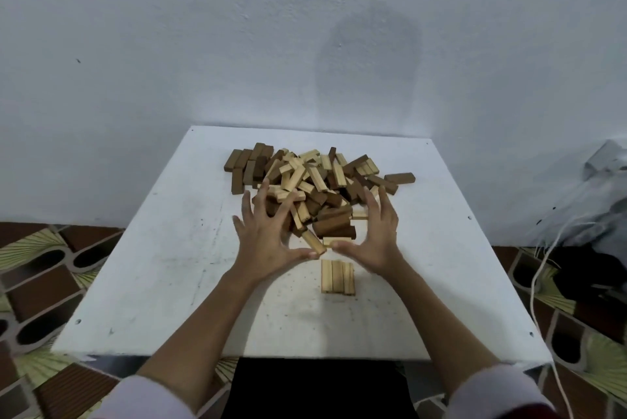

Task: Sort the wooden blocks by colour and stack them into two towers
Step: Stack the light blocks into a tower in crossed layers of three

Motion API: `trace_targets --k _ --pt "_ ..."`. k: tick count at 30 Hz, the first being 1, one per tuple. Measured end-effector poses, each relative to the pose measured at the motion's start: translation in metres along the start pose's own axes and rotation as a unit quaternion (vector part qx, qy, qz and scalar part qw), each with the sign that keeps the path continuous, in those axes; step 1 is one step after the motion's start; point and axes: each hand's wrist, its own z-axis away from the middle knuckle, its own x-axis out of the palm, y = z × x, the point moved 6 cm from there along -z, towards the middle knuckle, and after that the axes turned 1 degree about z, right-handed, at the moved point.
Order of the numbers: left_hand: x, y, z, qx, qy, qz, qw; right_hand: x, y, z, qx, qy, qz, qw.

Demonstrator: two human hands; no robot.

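Both grips (268,232) (373,235) flank the block pile (315,188), fingers spread.

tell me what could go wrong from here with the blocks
1. Both hands, left hand and right hand, spread at the near edge of the mixed pile; raking it could push loose blocks onto the row of light blocks laid flat just in front.
2. Light and dark blocks lie tangled, so a dark one may get picked up with the light.
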Motion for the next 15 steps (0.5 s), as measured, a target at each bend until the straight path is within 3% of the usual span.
trace_targets --k 5,10,15 --pt "0.019 -0.02 -0.016 0.019 -0.06 -0.007 0.998 0.028 0.009 -0.032 -0.019 -0.126 0.109 0.986" --pt "0.022 -0.023 -0.034 0.066 -0.016 0.024 0.997 0.041 0.015 -0.049 -0.023 -0.138 0.132 0.981" --pt "0.025 -0.031 -0.056 0.077 -0.019 0.021 0.997 0.044 0.018 -0.068 -0.02 -0.133 0.132 0.982"
